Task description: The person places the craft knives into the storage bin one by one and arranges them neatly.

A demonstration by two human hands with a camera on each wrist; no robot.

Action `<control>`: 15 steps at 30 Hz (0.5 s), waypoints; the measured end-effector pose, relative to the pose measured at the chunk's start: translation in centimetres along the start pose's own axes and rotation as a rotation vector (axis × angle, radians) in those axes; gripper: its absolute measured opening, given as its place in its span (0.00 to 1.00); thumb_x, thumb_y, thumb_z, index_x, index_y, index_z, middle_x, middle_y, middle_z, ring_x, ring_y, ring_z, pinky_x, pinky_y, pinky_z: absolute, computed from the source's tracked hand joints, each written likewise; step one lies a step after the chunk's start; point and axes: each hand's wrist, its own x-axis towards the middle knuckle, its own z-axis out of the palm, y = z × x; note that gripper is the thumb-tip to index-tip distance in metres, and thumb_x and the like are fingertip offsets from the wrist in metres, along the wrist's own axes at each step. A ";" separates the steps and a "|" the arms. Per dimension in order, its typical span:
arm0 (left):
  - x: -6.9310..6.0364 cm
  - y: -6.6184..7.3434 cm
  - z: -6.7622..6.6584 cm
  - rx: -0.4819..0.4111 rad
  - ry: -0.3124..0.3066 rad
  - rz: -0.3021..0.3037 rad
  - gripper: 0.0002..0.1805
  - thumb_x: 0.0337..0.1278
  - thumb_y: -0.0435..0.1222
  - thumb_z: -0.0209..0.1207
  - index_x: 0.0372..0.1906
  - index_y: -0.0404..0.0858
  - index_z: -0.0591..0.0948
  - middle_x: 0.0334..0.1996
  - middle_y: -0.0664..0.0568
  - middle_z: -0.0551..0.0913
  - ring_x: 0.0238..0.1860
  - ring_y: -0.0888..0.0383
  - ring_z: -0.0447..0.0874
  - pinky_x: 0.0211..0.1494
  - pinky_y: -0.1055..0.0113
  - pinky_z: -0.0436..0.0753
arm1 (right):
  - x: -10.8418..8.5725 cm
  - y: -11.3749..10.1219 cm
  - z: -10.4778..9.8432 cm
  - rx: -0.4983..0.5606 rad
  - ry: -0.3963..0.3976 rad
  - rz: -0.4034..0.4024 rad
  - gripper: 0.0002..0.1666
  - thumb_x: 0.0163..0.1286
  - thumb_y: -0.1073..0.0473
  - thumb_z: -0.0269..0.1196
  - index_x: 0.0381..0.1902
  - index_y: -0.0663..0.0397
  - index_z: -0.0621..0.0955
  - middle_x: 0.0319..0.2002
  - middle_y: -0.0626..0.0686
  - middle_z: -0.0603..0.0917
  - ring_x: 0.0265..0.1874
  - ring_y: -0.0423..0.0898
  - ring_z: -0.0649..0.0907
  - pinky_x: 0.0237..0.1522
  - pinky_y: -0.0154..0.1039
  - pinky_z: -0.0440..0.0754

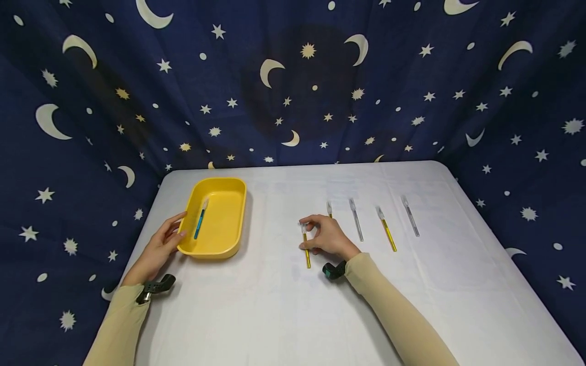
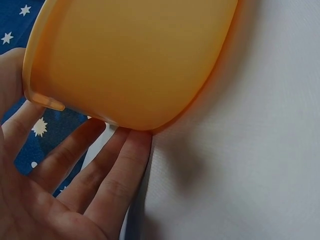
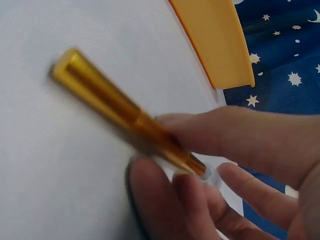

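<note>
1 slim, shiny gold pen-shaped tool with a clear cap (image 3: 117, 107) is pinched between the right hand's (image 1: 327, 236) thumb and fingers near the middle of the white table (image 1: 238, 315). Beyond lie 2 gold tools (image 1: 387, 231) and 2 grey tools (image 1: 356, 221). 1 rounded rectangular yellow tray (image 1: 224, 213) holds 1 blue tool (image 1: 200, 221); the left hand (image 1: 157, 250) grips its rim.

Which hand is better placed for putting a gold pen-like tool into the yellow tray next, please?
Probably the right hand: it pinches a gold pen-like tool. The left hand holds the edge of the yellow tray, so it seems better suited to steadying that.
</note>
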 end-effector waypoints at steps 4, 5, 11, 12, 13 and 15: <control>0.0 -0.1 0.0 0.003 0.000 -0.004 0.36 0.89 0.43 0.53 0.90 0.44 0.55 0.82 0.30 0.58 0.74 0.39 0.66 0.57 0.79 0.81 | 0.2 -0.1 -0.1 -0.013 -0.007 0.017 0.40 0.57 0.75 0.81 0.68 0.60 0.84 0.47 0.58 0.81 0.21 0.49 0.86 0.29 0.45 0.89; 0.0 -0.1 0.0 0.002 0.001 -0.005 0.36 0.89 0.43 0.54 0.90 0.44 0.55 0.82 0.30 0.58 0.74 0.39 0.66 0.57 0.79 0.81 | 0.2 -0.2 -0.1 -0.014 -0.010 0.022 0.39 0.57 0.76 0.81 0.68 0.60 0.84 0.47 0.58 0.81 0.21 0.49 0.86 0.29 0.45 0.89; 0.1 -0.3 -0.1 0.001 0.001 0.002 0.36 0.89 0.44 0.54 0.90 0.44 0.56 0.82 0.31 0.57 0.72 0.45 0.68 0.57 0.79 0.81 | 0.1 -0.6 -0.5 0.018 -0.039 0.038 0.40 0.57 0.78 0.79 0.69 0.61 0.83 0.49 0.59 0.81 0.22 0.49 0.87 0.30 0.47 0.91; 0.1 -0.3 -0.1 0.001 0.002 0.003 0.36 0.89 0.44 0.54 0.90 0.44 0.56 0.82 0.30 0.57 0.72 0.47 0.69 0.57 0.79 0.81 | 0.1 -0.6 -0.5 0.025 -0.044 0.041 0.40 0.57 0.78 0.79 0.69 0.61 0.83 0.49 0.60 0.81 0.22 0.49 0.87 0.30 0.47 0.91; 0.1 -0.3 -0.1 0.000 0.002 0.002 0.36 0.89 0.44 0.54 0.90 0.44 0.56 0.82 0.30 0.57 0.72 0.47 0.69 0.57 0.79 0.81 | 0.1 -0.6 -0.6 0.030 -0.047 0.043 0.40 0.58 0.78 0.79 0.69 0.62 0.83 0.49 0.60 0.81 0.22 0.49 0.87 0.30 0.47 0.91; 0.1 -0.3 -0.1 -0.003 0.002 -0.003 0.36 0.89 0.43 0.54 0.90 0.44 0.56 0.82 0.31 0.58 0.72 0.46 0.68 0.57 0.79 0.80 | 0.1 -0.7 -0.7 0.039 -0.054 0.051 0.40 0.58 0.78 0.79 0.69 0.62 0.83 0.50 0.60 0.81 0.23 0.49 0.86 0.31 0.47 0.91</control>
